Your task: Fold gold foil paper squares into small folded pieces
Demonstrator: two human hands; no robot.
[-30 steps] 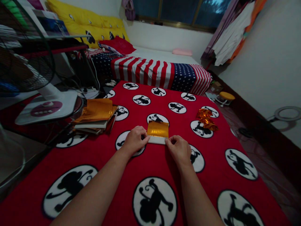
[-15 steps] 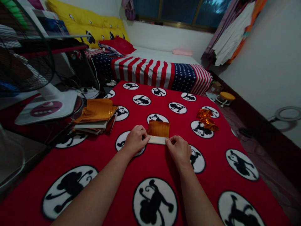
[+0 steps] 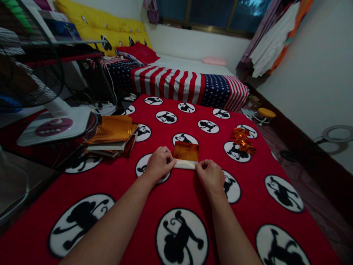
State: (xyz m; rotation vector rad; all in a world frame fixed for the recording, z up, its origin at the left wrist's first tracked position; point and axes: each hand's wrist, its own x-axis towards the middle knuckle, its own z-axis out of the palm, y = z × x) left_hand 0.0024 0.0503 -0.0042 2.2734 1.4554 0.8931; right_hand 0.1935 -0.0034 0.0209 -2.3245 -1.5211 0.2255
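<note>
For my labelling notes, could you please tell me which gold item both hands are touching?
The flat gold sheet with a pale strip along its near edge; the gold-topped stack at left and crumpled pieces at right lie untouched.

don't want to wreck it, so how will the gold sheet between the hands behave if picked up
The gold sheet is probably light and floppy, since it looks thin. The pale strip along its near edge, apparently folded over, may be stiffer. The sheet likely creases easily: similar-looking orange foil lies crumpled on the red cloth.

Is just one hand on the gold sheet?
No, the left hand and right hand pinch opposite ends of the pale strip on the gold sheet.
</note>
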